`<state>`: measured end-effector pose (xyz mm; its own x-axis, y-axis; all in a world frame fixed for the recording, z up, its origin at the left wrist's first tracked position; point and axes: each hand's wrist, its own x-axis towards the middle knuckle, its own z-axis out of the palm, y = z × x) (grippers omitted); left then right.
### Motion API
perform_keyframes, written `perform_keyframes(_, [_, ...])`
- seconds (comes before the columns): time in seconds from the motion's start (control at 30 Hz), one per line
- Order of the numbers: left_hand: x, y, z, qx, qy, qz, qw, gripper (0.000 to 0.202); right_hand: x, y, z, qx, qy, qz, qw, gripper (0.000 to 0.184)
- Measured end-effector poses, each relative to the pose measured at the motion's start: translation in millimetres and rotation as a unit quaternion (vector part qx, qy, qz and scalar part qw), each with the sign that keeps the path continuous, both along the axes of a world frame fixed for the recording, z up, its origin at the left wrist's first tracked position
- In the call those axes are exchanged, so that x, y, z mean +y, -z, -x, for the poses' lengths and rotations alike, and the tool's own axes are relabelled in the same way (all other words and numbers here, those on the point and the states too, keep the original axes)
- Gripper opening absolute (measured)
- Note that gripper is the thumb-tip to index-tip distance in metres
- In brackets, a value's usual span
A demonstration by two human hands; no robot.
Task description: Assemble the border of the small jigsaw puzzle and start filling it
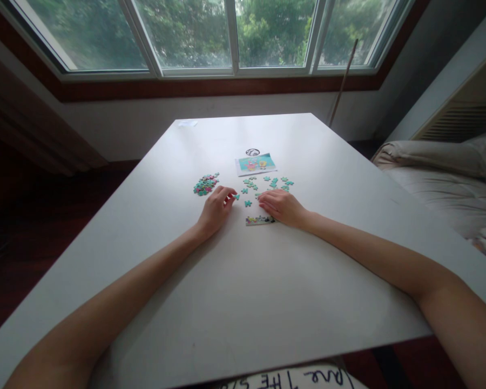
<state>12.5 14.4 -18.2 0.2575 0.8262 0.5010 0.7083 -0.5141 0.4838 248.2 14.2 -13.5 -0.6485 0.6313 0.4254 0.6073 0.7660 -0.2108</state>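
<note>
My left hand (217, 208) is closed, its thumb and fingertips pinching a small green jigsaw puzzle piece (237, 197). Left of it lies a pile of mixed puzzle pieces (206, 185), mostly green with some pink. My right hand (282, 207) rests palm down on the table, fingers stretched out over a few pieces and partly hiding them. Just below its fingers is a joined strip of puzzle (257, 220), its right end covered by the hand. Between the hands sits a loose green piece (248, 203). More loose green pieces (274, 183) are scattered beyond the right hand.
A picture card (256, 164) with a pink and a yellow figure lies beyond the pieces on the white table (235, 302). Behind it is a dark round emblem (252, 152). A thin stick (343, 81) leans by the window, and bedding (425, 167) is at the right.
</note>
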Motion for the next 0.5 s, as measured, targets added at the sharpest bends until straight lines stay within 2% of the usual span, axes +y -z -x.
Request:
perform_keyframes(0.37, [-0.9, -0.5, 1.5, 0.008, 0.006, 0.006, 1.0, 0.013, -1.3, -1.4, 0.2, 0.011, 0.001, 0.008, 1.0, 0.026])
perform_keyframes(0.5, [-1.4, -0.5, 1.4, 0.012, 0.007, 0.007, 1.0, 0.014, -0.5, -2.3, 0.6, 0.054, 0.006, 0.04, 0.998, 0.027])
